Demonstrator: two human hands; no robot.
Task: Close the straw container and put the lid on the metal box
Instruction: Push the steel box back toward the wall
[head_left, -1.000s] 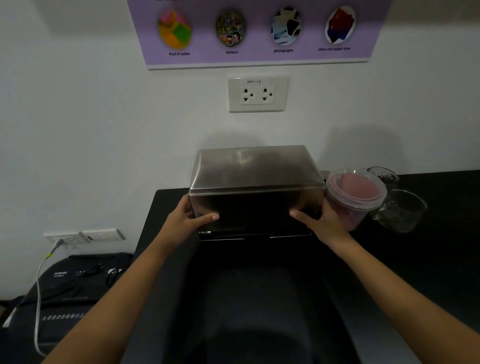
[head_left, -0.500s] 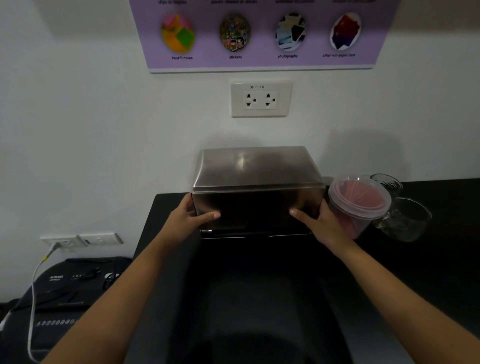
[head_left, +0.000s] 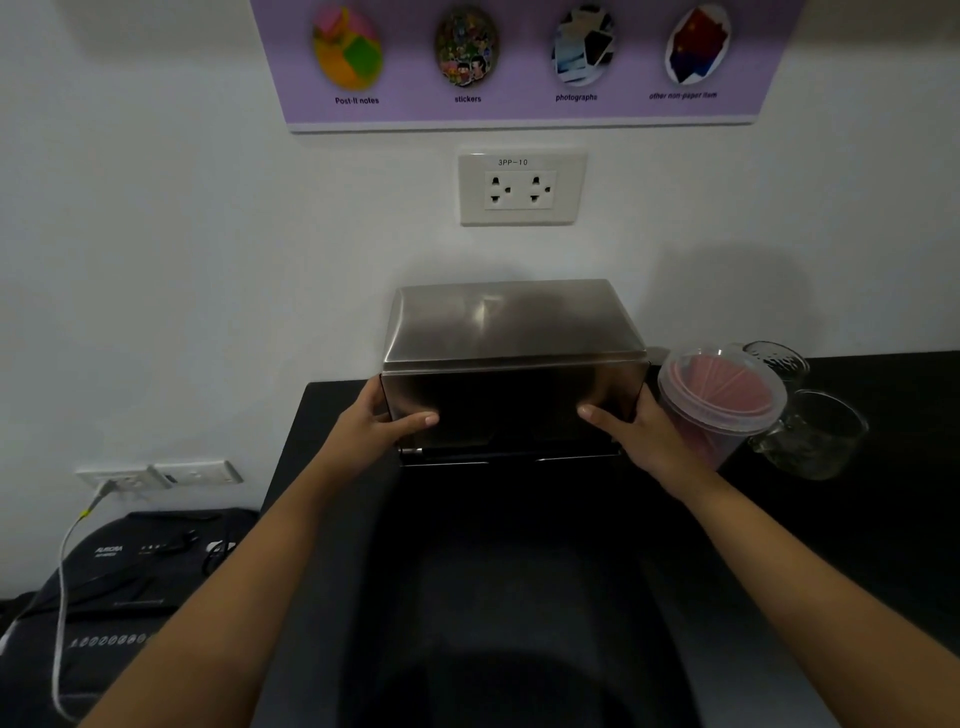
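A shiny metal lid (head_left: 511, 332) covers the metal box, whose dark base edge (head_left: 509, 453) shows just under the lid's front wall, against the white wall on the black counter (head_left: 883, 519). My left hand (head_left: 382, 423) grips the lid's left side, thumb on its front face. My right hand (head_left: 631, 428) grips the right side the same way. The straw container (head_left: 722, 400), a clear plastic tub of pink straws with its clear lid on top, stands just right of the box, touching my right hand.
Two clear glass cups (head_left: 813, 436) stand behind and right of the straw container. A wall socket (head_left: 521, 188) and a purple poster (head_left: 519, 62) hang above the box. A black machine (head_left: 130, 571) with a white cable sits low on the left, beyond the counter's edge.
My hands stay on the lid's sides. The lid has sunk a little, so less of the box shows under it. My view shifted slightly.
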